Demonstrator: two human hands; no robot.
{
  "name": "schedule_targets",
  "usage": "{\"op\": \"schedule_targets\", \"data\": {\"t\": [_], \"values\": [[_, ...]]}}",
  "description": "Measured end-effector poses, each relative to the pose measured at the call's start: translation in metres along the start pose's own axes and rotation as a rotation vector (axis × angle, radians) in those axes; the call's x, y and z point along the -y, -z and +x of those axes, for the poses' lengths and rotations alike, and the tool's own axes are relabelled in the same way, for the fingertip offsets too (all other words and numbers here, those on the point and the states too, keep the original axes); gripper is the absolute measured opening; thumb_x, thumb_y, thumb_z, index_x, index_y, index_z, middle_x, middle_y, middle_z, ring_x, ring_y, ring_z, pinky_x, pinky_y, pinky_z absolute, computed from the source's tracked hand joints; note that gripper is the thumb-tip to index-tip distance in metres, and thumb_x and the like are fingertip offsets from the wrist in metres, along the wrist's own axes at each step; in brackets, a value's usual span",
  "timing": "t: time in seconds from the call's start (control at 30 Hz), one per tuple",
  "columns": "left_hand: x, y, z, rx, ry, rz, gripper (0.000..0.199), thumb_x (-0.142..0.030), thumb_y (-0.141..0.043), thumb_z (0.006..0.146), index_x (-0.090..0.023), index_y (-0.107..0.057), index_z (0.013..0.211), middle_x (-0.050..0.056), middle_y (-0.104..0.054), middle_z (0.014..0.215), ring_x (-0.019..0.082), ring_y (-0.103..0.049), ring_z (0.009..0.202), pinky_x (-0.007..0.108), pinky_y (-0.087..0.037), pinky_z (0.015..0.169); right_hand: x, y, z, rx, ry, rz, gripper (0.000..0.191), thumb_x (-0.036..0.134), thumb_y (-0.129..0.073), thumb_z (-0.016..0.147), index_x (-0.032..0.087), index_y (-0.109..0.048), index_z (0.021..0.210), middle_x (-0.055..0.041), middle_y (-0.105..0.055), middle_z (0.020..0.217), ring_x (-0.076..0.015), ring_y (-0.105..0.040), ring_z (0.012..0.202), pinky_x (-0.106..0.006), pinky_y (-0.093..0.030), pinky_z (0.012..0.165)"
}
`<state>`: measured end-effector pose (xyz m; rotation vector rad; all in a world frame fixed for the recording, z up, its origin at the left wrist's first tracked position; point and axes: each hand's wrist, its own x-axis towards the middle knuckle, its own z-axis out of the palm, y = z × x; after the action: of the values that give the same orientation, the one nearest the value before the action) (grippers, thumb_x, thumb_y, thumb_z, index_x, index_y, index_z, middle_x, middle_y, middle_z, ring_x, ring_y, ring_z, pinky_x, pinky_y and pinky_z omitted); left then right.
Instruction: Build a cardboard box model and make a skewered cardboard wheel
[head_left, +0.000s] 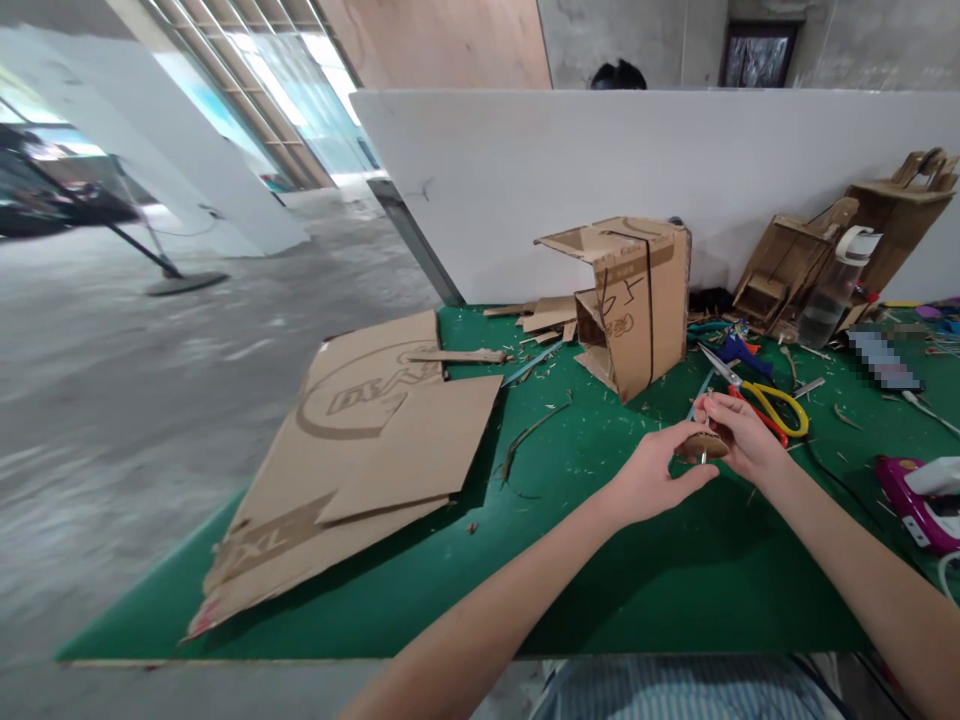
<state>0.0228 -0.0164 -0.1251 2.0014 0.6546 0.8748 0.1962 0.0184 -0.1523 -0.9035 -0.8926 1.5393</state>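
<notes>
Between my two hands is a small round cardboard disc [707, 445] with a thin metal rod through its middle. My left hand [658, 470] grips the disc's left edge, thumb below and fingers above. On the other side, my right hand [742, 432] pinches the upper part of the rod and touches the disc. Just behind my right hand lie scissors [789, 410] with yellow and red handles, blades pointing away to the left. An open cardboard box [649, 320] with a dark band around it stands on the green table [570, 570] beyond my hands.
Flat cardboard sheets [382, 430] cover the table's left side. At the right are a magenta device [911, 510], a phone [885, 360], a water bottle [829, 295] and cardboard constructions [795, 255]. A white partition [510, 190] closes off the back; a person's hair [619, 75] shows above it.
</notes>
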Motion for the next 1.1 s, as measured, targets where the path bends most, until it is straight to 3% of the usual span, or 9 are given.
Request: {"op": "schedule_targets", "data": {"t": [0.13,0.2,0.3,0.43,0.5,0.7,0.9,1.0,1.1], "values": [[-0.007,-0.016,-0.011,0.214,-0.102,0.102,0.015,-0.024,-0.059,0.089,-0.018,-0.064,0.103,0.004,-0.075,0.096,0.016,-0.071,0.09,0.029,-0.054,0.087,0.012,0.02,0.012,-0.106,0.091,0.096,0.033,0.043,-0.08,0.066,0.022,-0.059,0.078,0.0049,-0.049,0.064,-0.0075,-0.042,0.053,-0.02,-0.039,0.047],[-0.005,-0.021,-0.015,0.233,-0.144,0.173,0.017,-0.023,-0.056,0.091,-0.02,-0.064,0.106,0.004,-0.076,0.099,0.016,-0.071,0.094,0.029,-0.053,0.088,0.02,0.028,0.014,-0.106,0.1,0.118,0.033,0.042,-0.08,0.067,0.022,-0.058,0.081,0.0051,-0.047,0.064,-0.0071,-0.043,0.054,-0.019,-0.039,0.048],[0.005,-0.016,-0.013,0.039,-0.04,0.158,0.018,-0.024,-0.055,0.091,-0.02,-0.063,0.107,0.004,-0.075,0.098,0.015,-0.071,0.087,0.026,-0.056,0.079,0.026,0.028,0.01,-0.107,0.139,0.06,0.03,0.043,-0.077,0.071,0.022,-0.058,0.081,0.0045,-0.047,0.065,-0.0079,-0.043,0.054,-0.021,-0.039,0.048],[0.028,0.008,-0.002,-0.288,0.092,0.247,0.014,-0.024,-0.055,0.09,-0.018,-0.063,0.101,0.006,-0.071,0.096,0.016,-0.068,0.083,0.027,-0.057,0.072,0.02,0.018,0.006,-0.124,0.112,-0.064,0.032,0.047,-0.076,0.071,0.02,-0.063,0.082,0.0043,-0.048,0.065,-0.0084,-0.043,0.055,-0.022,-0.038,0.048],[0.039,0.019,0.001,-0.337,0.093,0.35,0.013,-0.022,-0.055,0.09,-0.017,-0.063,0.098,0.008,-0.068,0.1,0.017,-0.067,0.088,0.029,-0.057,0.075,0.014,0.016,0.006,-0.158,0.11,-0.125,0.035,0.048,-0.078,0.068,0.019,-0.064,0.081,0.0046,-0.048,0.065,-0.0077,-0.041,0.054,-0.021,-0.036,0.047],[0.055,0.028,-0.003,-0.011,0.025,0.741,0.039,-0.016,-0.051,0.09,-0.019,-0.053,0.129,0.013,-0.052,0.138,0.026,-0.053,0.127,0.044,-0.048,0.104,0.004,0.013,0.008,-0.184,0.103,-0.235,0.036,0.051,-0.073,0.068,0.018,-0.065,0.082,0.0036,-0.051,0.067,-0.0075,-0.042,0.052,-0.021,-0.033,0.044],[0.03,0.048,-0.009,0.28,-0.03,0.963,0.07,0.0,-0.044,0.078,-0.029,-0.042,0.143,0.01,-0.045,0.148,0.03,-0.03,0.145,0.058,-0.028,0.115,0.002,0.011,0.008,-0.065,0.135,-0.512,0.034,0.051,-0.064,0.078,0.019,-0.064,0.088,0.0002,-0.058,0.073,-0.0106,-0.049,0.054,-0.025,-0.037,0.046],[0.02,0.078,-0.011,0.261,0.075,1.09,0.07,0.001,-0.042,0.076,-0.028,-0.047,0.139,0.009,-0.047,0.147,0.031,-0.034,0.142,0.06,-0.028,0.113,-0.001,0.011,0.008,-0.001,0.143,-0.645,0.033,0.05,-0.057,0.083,0.019,-0.062,0.094,-0.0023,-0.06,0.081,-0.0135,-0.056,0.062,-0.026,-0.041,0.049],[0.024,0.122,-0.018,0.156,0.219,1.149,0.062,0.002,-0.037,0.077,-0.024,-0.058,0.129,0.008,-0.06,0.135,0.028,-0.053,0.126,0.047,-0.04,0.106,-0.002,0.009,0.007,0.04,0.214,-0.759,0.032,0.048,-0.051,0.088,0.02,-0.062,0.1,-0.0021,-0.061,0.081,-0.0142,-0.055,0.062,-0.028,-0.043,0.054]]}}
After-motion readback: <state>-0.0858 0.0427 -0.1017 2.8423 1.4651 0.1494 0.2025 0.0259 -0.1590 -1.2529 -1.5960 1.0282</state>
